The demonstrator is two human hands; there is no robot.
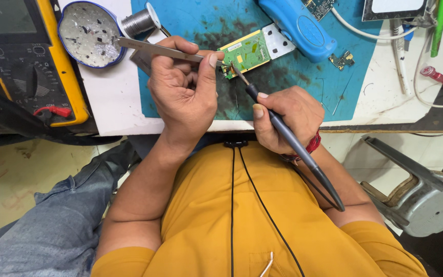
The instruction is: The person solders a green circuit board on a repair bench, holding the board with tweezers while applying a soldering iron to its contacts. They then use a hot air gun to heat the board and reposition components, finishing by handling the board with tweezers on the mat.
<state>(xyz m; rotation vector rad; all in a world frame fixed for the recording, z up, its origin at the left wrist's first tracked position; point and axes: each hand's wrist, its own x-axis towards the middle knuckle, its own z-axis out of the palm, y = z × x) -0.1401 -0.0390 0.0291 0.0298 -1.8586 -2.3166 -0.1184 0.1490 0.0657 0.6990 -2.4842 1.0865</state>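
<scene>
One head-worn camera looks steeply down from close above the counter (119, 110) edge, taking in the yellow-shirted chest and lap just below that edge.

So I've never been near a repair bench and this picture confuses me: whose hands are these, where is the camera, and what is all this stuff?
The camera sits on the person's head and looks straight down, so you see their own yellow shirt, lap and two bare hands. The left hand pinches metal tweezers. The right hand grips a soldering iron like a pen, its tip touching a small green circuit board. The board lies on a stained blue work mat on a white table. Around it: a yellow multimeter, a round tin of solder scraps, a spool of solder wire, and a blue tool handle. A metal stool stands on the floor at the right.
</scene>
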